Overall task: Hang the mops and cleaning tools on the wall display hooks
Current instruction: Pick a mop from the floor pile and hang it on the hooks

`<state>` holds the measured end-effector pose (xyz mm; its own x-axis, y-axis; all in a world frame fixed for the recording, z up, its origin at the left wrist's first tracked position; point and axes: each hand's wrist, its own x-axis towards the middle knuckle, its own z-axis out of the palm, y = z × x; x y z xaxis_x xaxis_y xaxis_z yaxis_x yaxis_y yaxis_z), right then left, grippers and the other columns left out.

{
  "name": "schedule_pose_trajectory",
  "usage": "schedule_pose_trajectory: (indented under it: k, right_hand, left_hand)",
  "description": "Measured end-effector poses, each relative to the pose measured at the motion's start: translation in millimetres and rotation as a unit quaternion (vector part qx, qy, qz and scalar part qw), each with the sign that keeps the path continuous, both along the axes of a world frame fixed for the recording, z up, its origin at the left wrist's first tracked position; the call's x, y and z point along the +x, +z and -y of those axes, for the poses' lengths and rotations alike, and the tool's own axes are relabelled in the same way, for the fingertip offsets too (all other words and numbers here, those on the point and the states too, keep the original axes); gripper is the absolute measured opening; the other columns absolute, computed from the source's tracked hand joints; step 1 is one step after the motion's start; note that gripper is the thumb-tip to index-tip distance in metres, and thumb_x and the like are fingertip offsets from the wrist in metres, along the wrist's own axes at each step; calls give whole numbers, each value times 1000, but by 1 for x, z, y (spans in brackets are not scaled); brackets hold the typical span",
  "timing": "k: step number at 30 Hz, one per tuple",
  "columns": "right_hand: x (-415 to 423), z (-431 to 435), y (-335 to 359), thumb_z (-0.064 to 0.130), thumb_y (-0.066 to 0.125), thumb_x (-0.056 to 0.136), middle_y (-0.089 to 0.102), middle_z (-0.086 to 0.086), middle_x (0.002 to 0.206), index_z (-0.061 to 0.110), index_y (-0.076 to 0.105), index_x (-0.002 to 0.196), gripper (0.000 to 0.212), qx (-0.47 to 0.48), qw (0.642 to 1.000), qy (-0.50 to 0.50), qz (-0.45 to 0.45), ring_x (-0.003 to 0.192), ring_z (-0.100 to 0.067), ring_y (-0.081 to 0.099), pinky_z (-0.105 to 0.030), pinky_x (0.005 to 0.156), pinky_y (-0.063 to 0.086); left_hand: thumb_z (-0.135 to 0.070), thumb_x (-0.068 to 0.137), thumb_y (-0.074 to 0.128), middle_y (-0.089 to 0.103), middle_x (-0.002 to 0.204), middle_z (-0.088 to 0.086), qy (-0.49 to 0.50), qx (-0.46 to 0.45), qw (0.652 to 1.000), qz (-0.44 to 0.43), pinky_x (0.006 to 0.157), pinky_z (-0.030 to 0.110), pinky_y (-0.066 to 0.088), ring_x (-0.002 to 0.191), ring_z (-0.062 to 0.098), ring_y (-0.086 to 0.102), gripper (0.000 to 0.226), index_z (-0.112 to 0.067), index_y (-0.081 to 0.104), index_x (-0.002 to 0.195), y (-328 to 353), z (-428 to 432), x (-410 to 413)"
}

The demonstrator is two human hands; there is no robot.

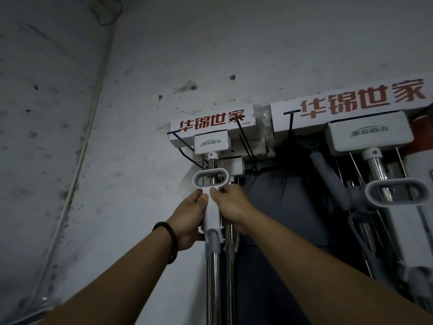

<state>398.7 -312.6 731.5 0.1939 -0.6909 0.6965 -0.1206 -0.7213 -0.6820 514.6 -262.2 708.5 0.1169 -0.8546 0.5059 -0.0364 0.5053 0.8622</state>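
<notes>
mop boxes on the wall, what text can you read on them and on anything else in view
"华锦世家", red, on the small white box
"27CM", small black print, at the right end of the same box
"华锦世家", big and red, on the large white box
Grey upside-down logo on the head of the left mop: too blurred to read
Same kind of logo on the right mop: also too blurred

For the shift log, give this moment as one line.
step: hanging mop | left hand: grips white handle | right hand: grips white handle | mop head: up at wall hooks | second mop: hanging to right
</notes>
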Motion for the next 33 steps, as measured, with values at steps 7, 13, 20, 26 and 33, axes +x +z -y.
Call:
schedule_pose_trajectory:
  k: [7,13,20,26,33]
  right_hand:
    - [-5,16,1,52,57,87,77,-6,90,17,73,96,39,-19,999,-40,18,88,-29,75,-54,88,61]
    - [-9,26,-13,38,60,101,75,-8,97,16,72,101,25,-20,999,-47,1,90,-26,74,-46,84,61]
    - [-5,28,-22,36,59,101,75,-9,103,23,68,106,16,35,999,-8,-14,97,-29,74,-51,92,61]
    - [-3,30,-34,36,58,102,75,-10,108,24,65,113,17,61,998,5,-1,102,-32,74,-54,96,59]
    - [3,7,-58,36,61,102,68,-6,124,13,55,131,37,20,996,-86,-21,108,-24,69,-37,88,60]
  left_hand:
    - [-38,112,36,73,122,9,-12,-22,1000,3,90,64,57,115,36,68,30,-32,62,125,1,19,-10]
    - [-35,113,35,72,123,10,-16,-20,1000,4,94,62,56,117,35,67,27,-33,62,115,-14,26,-11]
    - [-36,112,37,71,124,14,-26,-1,999,20,95,67,54,116,40,68,28,-25,60,124,-26,34,0]
    - [-35,112,38,73,122,11,-10,-9,999,32,96,64,55,114,38,69,30,-23,59,130,-37,36,2]
    - [-38,108,47,78,115,-1,41,-4,999,31,87,43,64,106,26,75,28,-27,66,126,-47,20,5]
